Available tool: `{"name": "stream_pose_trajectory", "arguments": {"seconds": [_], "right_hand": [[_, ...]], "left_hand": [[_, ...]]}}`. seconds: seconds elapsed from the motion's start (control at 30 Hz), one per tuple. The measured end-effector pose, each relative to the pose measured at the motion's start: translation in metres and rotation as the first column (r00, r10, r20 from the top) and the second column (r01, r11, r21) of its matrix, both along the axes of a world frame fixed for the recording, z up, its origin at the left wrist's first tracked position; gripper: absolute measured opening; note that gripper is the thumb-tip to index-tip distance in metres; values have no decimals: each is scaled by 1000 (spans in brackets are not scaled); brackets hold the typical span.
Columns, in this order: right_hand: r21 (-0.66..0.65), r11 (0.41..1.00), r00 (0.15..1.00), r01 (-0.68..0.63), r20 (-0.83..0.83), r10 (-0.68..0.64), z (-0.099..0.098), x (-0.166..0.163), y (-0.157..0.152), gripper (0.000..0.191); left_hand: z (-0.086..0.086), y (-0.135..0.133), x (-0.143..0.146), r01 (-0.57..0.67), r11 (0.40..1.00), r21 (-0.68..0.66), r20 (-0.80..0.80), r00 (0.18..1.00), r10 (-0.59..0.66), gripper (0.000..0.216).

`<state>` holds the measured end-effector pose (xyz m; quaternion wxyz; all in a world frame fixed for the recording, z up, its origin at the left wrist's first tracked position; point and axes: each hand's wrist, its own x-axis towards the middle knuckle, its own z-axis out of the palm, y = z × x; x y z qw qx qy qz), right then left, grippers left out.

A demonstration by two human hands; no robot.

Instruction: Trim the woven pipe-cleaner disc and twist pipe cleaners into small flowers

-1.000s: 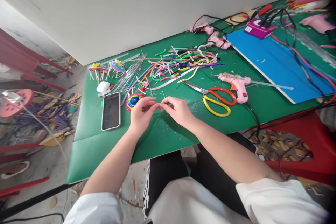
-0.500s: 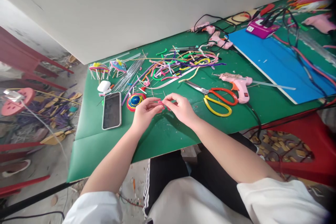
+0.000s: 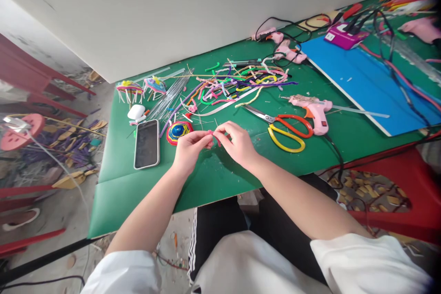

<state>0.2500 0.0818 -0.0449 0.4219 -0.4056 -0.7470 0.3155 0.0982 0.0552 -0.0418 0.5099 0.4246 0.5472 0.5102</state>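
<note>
My left hand [image 3: 191,146] and my right hand [image 3: 236,142] meet over the green table, fingertips almost touching. Between them is a short pinkish-red pipe cleaner [image 3: 218,140], pinched by both hands; its far end is hidden by my left fingers. Just left of my left hand lies a round coil of red, yellow and blue pipe cleaners [image 3: 178,132]. To the right of my right hand rest scissors [image 3: 289,129] with one orange and one yellow handle, blades apart. Behind my hands spreads a pile of loose coloured pipe cleaners [image 3: 237,83].
A phone [image 3: 147,144] lies at the left, with a white case [image 3: 136,112] behind it. Two small decorated pieces [image 3: 129,88] stand at the back left. A pink glue gun [image 3: 319,114] sits beyond the scissors, near a blue board [image 3: 358,82] and a purple power block [image 3: 345,36].
My left fingers have curled in closer around the pipe cleaner, and its loose end now hangs below my right fingertips. Both hands stay in the same place.
</note>
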Motion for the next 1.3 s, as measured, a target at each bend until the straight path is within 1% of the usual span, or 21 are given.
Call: {"name": "stream_pose_trajectory", "arguments": {"seconds": [0.1,0.17,0.23,0.3,0.33,0.37,0.43,0.5,0.53,0.57,0.6,0.63,0.67,0.73,0.8,0.87,0.93,1.0,1.1,1.2,1.3], "right_hand": [[28,1000,1000,-10,1,10,-2,0,-1,16],[11,999,999,-31,-19,31,-3,-1,0,16],[-63,996,996,-68,-67,64,-3,-1,0,16],[-201,971,985,-132,-139,105,-3,-2,1,16],[-284,941,973,-183,-189,132,-3,-2,2,17],[-367,897,955,-248,-250,162,-2,-1,3,18],[-497,775,898,-390,-391,202,-2,-1,5,22],[-561,660,838,-500,-505,206,-1,0,8,25],[-580,619,821,-529,-533,202,-1,1,9,25],[-596,592,815,-543,-544,199,-2,1,9,26],[-606,581,816,-544,-544,196,-2,2,10,26],[-609,587,822,-534,-537,190,-3,1,10,26],[-601,616,833,-509,-523,178,-4,1,10,25],[-552,728,872,-407,-471,131,-6,0,10,23],[-476,836,917,-274,-392,77,-7,-2,7,21],[-410,895,948,-178,-314,45,-6,-3,4,19],[-353,926,966,-129,-258,36,-4,-4,1,18],[-306,946,975,-103,-218,36,-2,-4,-2,17],[-267,957,980,-109,-191,58,0,-3,-3,18],[-230,966,984,-116,-156,81,-1,-2,-1,17],[-195,974,988,-112,-123,89,-1,-1,0,16]], "left_hand": [[1,0,0,3,1000,7,7,1000,-3,20],[2,-1,0,11,1000,26,-10,1000,-11,19],[3,-1,0,30,999,44,-31,999,-29,19],[4,-3,0,50,997,58,-75,996,-45,18],[5,-3,-1,58,996,65,-110,993,-50,18],[5,-4,-1,61,995,77,-154,987,-49,18],[6,-6,-2,74,991,116,-256,966,-42,17],[6,-7,-3,105,982,159,-333,942,-46,15],[6,-8,-3,122,977,175,-359,932,-52,14],[6,-8,-3,136,974,184,-379,924,-57,14],[6,-8,-3,140,972,187,-392,918,-57,13],[5,-7,-3,132,973,188,-394,918,-49,14],[5,-7,-2,116,976,182,-377,925,-40,14],[3,-5,0,91,985,148,-265,963,-49,18],[2,-4,2,98,992,85,-92,992,-90,26],[1,-2,3,119,992,35,38,992,-120,35],[2,-2,3,125,992,18,97,987,-127,38],[3,-2,3,128,991,36,125,983,-131,36],[5,-3,4,152,987,52,172,972,-159,32],[7,-3,3,196,981,11,216,957,-193,33],[8,-2,2,179,984,-7,216,961,-173,30]]}}
